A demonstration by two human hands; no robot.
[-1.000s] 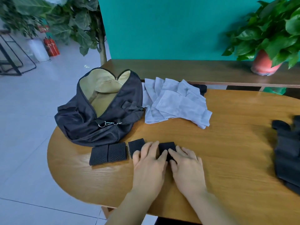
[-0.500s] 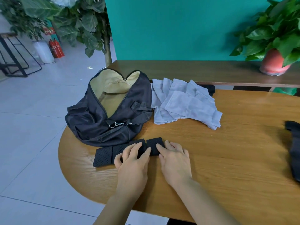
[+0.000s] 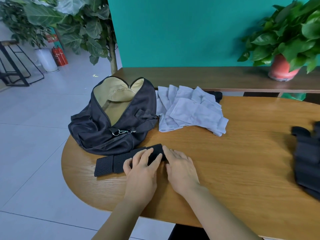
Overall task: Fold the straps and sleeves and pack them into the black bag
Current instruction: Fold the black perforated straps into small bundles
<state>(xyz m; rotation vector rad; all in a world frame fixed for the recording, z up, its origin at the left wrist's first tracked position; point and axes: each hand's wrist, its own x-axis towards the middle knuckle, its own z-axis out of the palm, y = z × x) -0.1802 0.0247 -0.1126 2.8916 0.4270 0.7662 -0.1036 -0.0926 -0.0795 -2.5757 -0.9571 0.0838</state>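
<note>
The head view shows a black strap (image 3: 107,164) lying on the wooden surface (image 3: 242,161), just in front of the black bag (image 3: 97,129). The left hand (image 3: 142,168) lies flat on the right part of the strap, with its fingers spread and pressing down. The right hand (image 3: 180,165) lies flat just beside it, and its straight fingers touch the strap's right end. The black bag sits at the left end of the surface, wide open, with its tan inside showing. The gray sleeves (image 3: 188,110) lie in a pile right beside the bag. More black cloth (image 3: 308,161) lies far to the right, well apart from the hands.
</note>
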